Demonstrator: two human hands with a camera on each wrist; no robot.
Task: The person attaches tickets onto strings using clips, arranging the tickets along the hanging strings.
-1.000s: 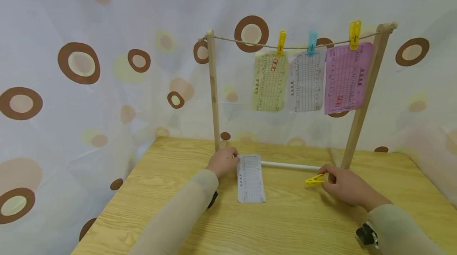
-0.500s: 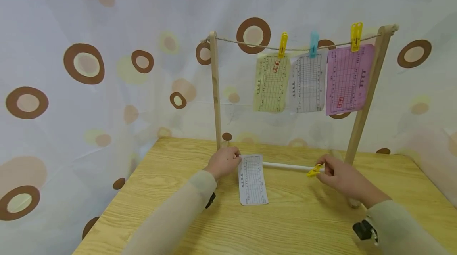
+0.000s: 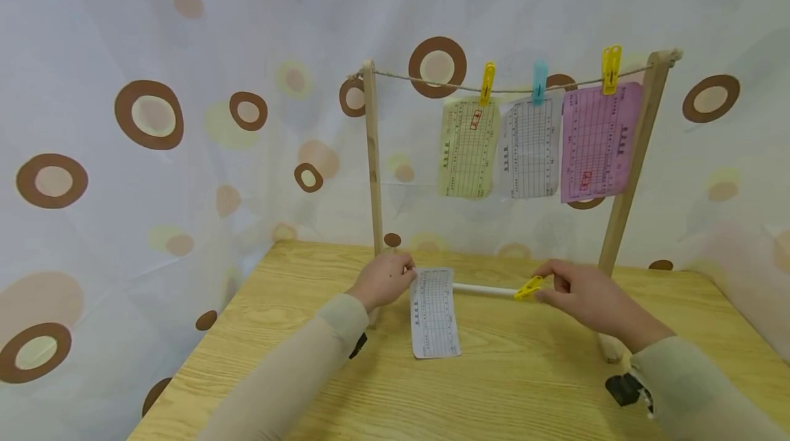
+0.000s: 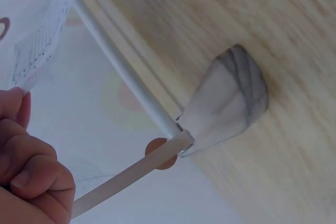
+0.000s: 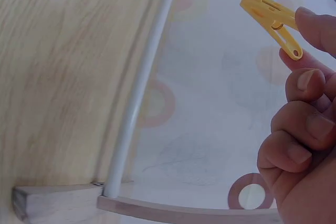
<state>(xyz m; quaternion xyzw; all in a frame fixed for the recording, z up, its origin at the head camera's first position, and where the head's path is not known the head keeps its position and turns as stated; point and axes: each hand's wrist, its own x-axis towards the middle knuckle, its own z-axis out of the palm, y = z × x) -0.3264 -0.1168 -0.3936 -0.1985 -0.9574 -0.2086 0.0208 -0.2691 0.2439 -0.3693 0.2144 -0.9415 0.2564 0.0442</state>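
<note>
A white printed slip (image 3: 435, 317) hangs from my left hand (image 3: 384, 280), which pinches its upper left corner between thumb and finger. In the left wrist view the slip (image 4: 39, 51) shows only in part, above the fingertips. My right hand (image 3: 589, 297) holds a yellow clothespin (image 3: 528, 287) by its handle ends, between thumb and index finger. In the right wrist view the clothespin (image 5: 270, 19) points away from the hand, and its tip looks closed. Slip and clothespin are apart, both in front of the rack's white rod (image 3: 484, 289).
A wooden rack with a left post (image 3: 374, 160) and right post (image 3: 632, 173) carries a string (image 3: 426, 81). Clipped along it hang a yellow slip (image 3: 469, 149), a white slip (image 3: 531, 149) and a pink slip (image 3: 600, 142). The table (image 3: 494, 393) lies beneath; a dotted curtain (image 3: 216, 50) is behind.
My right hand has moved left and slightly up with the clothespin, which has turned in the fingers to point more toward the slip. The left hand and slip stay nearly in place.
</note>
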